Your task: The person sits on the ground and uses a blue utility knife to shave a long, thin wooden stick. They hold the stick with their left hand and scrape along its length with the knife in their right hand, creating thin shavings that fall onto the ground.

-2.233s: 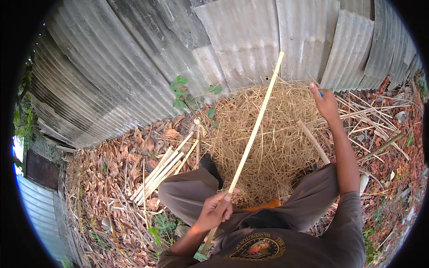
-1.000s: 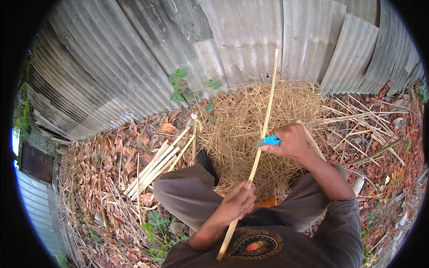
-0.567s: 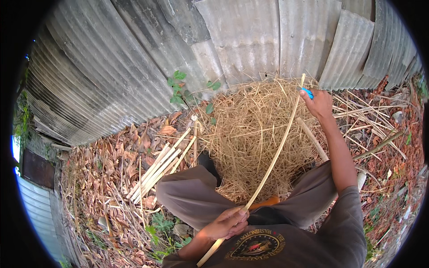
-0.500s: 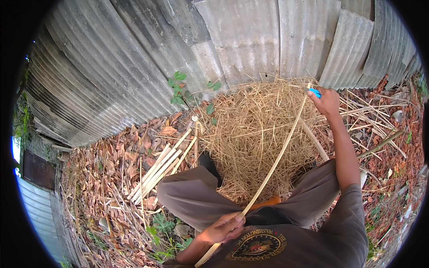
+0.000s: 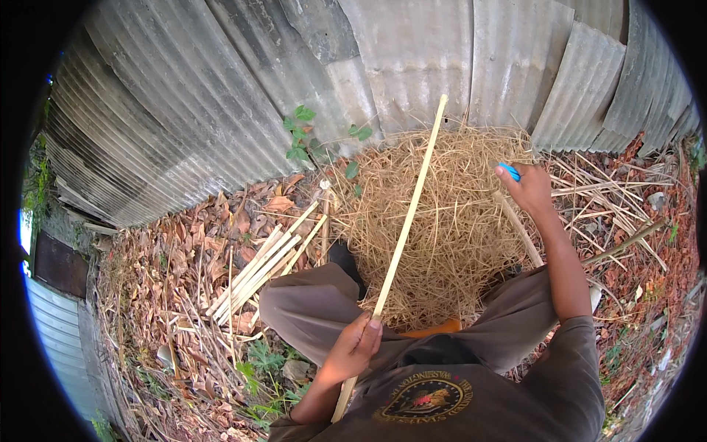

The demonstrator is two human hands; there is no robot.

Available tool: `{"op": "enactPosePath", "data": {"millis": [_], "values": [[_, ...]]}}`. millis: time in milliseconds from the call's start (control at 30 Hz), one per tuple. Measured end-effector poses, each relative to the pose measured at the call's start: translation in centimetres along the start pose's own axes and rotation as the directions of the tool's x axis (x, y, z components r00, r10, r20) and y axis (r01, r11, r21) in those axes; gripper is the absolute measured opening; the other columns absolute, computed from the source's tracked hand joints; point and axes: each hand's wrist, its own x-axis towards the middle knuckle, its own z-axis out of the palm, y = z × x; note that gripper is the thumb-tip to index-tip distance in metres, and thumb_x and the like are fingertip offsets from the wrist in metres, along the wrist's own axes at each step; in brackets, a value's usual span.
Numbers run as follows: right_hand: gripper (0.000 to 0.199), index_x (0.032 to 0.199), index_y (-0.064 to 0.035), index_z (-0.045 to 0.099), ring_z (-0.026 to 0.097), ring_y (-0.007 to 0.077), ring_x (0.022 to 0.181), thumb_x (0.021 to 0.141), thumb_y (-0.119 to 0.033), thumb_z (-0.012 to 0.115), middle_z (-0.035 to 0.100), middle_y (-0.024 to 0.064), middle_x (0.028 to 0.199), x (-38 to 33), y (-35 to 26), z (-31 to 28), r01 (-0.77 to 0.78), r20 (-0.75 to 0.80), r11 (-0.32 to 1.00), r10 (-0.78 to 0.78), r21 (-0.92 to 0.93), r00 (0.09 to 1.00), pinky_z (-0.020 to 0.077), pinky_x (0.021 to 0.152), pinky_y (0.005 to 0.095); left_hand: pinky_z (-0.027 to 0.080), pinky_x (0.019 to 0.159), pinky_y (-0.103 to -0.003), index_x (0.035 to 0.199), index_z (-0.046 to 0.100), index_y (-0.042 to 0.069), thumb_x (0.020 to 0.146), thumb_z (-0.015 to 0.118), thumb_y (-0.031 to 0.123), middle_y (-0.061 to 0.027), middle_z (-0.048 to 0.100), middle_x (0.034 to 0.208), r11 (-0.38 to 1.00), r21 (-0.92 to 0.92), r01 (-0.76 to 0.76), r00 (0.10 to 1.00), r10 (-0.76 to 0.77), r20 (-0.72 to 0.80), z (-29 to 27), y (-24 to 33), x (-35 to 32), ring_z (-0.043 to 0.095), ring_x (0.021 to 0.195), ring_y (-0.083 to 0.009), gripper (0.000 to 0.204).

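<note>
A long, pale split-bamboo strip slants across my lap, its far tip raised before the metal fence. My left hand is closed around its lower part, near my body. Apart from the strip, to its right, my right hand grips a small blue-handled tool, perhaps a knife; its blade cannot be made out. Beneath the strip lies a large heap of straw-coloured shavings, between and beyond my bent legs.
Several cut pale strips lie on dry leaves to the left. Thin sticks are scattered at the right. Corrugated metal sheets form a fence behind the heap. Something orange rests between my legs, partly hidden.
The strip's far end has swung left and up, away from the blue-handled tool. My left hand has shifted slightly left and up; my right hand has dropped a little toward me.
</note>
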Motion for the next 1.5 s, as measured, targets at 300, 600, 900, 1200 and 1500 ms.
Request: {"op": "enactPosePath", "data": {"millis": [300,600,900,1200,1500], "values": [[0.069,0.051,-0.0099,0.053,0.052,0.0234,0.038,0.071,-0.075,0.058,0.050,0.0058,0.044,-6.3,-9.4,3.7,0.563,0.130,0.794,-0.599,0.231,0.790,0.0406,0.040,0.0369,0.033,0.038,-0.020,0.082,0.043,0.009,0.103,0.034,0.029,0.0037,0.039,0.056,0.989,-0.124,-0.077,0.997,0.077,-0.011,4.1,0.8,5.2,0.036,0.041,-0.0041,0.031],[0.070,0.050,-0.0103,0.049,0.050,0.0241,0.039,0.061,-0.077,0.064,0.043,0.0046,0.043,-3.6,-7.9,3.7,0.628,-0.045,0.774,-0.627,0.077,0.778,0.0391,0.041,0.0379,0.031,0.039,-0.021,0.081,0.041,0.008,0.103,0.036,0.026,0.0036,0.040,0.057,0.991,-0.069,-0.112,0.993,0.110,-0.029,5.4,1.6,5.7,0.036,0.042,-0.0035,0.029],[0.071,0.050,-0.0105,0.050,0.051,0.0259,0.038,0.069,-0.079,0.056,0.043,0.0061,0.041,-1.3,-5.7,3.7,0.473,-0.124,0.881,-0.467,0.023,0.875,0.0397,0.040,0.0395,0.031,0.047,-0.021,0.081,0.042,0.008,0.103,0.035,0.023,0.0036,0.040,0.059,0.990,-0.012,-0.139,0.990,0.139,0.040,5.2,1.8,4.4,0.035,0.051,-0.0038,0.028],[0.071,0.047,-0.0113,0.053,0.049,0.0210,0.034,0.072,-0.077,0.056,0.045,0.0033,0.039,-3.9,-8.2,3.3,0.537,-0.071,0.839,-0.532,0.089,0.844,0.0394,0.038,0.0351,0.029,0.047,-0.022,0.080,0.041,0.006,0.103,0.036,0.021,0.0037,0.038,0.059,0.992,-0.052,-0.113,0.993,0.114,0.024,4.8,2.5,3.8,0.033,0.051,-0.0041,0.028],[0.073,0.048,-0.0119,0.046,0.051,0.0253,0.038,0.069,-0.082,0.052,0.046,0.0049,0.043,-1.8,-6.0,3.7,0.522,-0.141,0.853,-0.515,0.017,0.846,0.0403,0.040,0.0384,0.028,0.046,-0.022,0.080,0.041,0.007,0.103,0.035,0.021,0.0037,0.038,0.059,0.997,-0.043,-0.066,0.995,0.069,0.067,4.9,2.8,3.3,0.033,0.049,-0.0043,0.028]]}}
